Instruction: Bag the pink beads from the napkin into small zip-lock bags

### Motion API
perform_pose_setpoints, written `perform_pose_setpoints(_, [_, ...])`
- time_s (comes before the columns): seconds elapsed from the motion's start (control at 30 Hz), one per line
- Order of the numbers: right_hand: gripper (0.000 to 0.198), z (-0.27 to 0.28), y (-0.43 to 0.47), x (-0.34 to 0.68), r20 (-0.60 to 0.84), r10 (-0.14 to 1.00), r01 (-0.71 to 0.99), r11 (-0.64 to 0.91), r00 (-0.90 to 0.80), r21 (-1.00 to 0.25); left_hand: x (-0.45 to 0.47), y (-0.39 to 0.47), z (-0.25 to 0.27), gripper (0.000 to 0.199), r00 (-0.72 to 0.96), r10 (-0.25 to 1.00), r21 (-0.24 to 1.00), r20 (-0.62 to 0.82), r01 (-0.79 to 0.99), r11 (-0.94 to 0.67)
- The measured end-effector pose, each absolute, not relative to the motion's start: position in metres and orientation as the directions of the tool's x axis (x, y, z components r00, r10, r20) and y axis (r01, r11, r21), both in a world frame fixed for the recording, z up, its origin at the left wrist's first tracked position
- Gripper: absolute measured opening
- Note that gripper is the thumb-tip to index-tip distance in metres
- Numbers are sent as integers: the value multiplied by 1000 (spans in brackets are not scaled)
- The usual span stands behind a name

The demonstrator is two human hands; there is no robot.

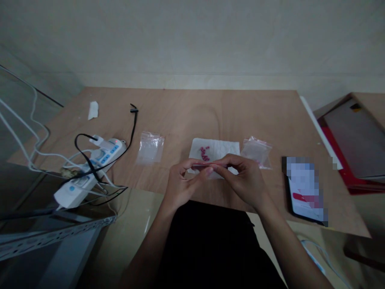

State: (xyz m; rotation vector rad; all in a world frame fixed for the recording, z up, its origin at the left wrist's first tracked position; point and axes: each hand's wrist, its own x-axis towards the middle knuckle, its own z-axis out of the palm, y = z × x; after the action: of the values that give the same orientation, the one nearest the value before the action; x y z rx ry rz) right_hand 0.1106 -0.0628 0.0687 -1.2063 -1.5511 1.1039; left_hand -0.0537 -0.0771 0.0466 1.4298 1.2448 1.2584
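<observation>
My left hand (183, 180) and my right hand (245, 176) meet over the near part of a white paper sheet (222, 147). Thumbs and fingers of both pinch the reddish top edge of a small zip-lock bag (198, 165), seen almost edge-on; its contents are hidden. Several small pink-red beads (205, 153) lie loose on the sheet just beyond my fingers. To the right of the sheet rests another zip-lock bag (256, 151) with some reddish bits at its lower edge. A stack of clear zip-lock bags (150, 147) lies to the left.
On the left, a white power strip (90, 174) carries plugs and tangled cables. A phone (305, 190) lies at the right by the table's (180, 108) near edge. A scrap of white paper (93, 110) is at the back left. Red-edged boxes (333, 160) stand beyond the right edge.
</observation>
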Motion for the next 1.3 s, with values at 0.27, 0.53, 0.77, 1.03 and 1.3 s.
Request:
perform_pose_setpoints(0.27, [21,61,-65,119,46,984,129,69,-172,-989,-48,-75,48,13,44,985,972,169,158,-173])
perform_pose_setpoints(0.53, [16,62,-71,128,187,968,399,239,-165,-885,-46,-74,54,14,144,978,953,150,242,-181])
perform_pose_setpoints(0.77, [19,63,-67,138,160,978,350,199,-136,-915,-65,-66,53,17,149,983,954,108,263,-145])
perform_pose_setpoints(1.03, [21,45,-28,210,181,932,495,2,315,-869,-141,-22,12,78,-482,790,694,379,713,102])
perform_pose_setpoints(1.3, [36,31,-18,230,250,904,758,-113,347,-643,-163,7,1,71,-522,815,525,250,781,339])
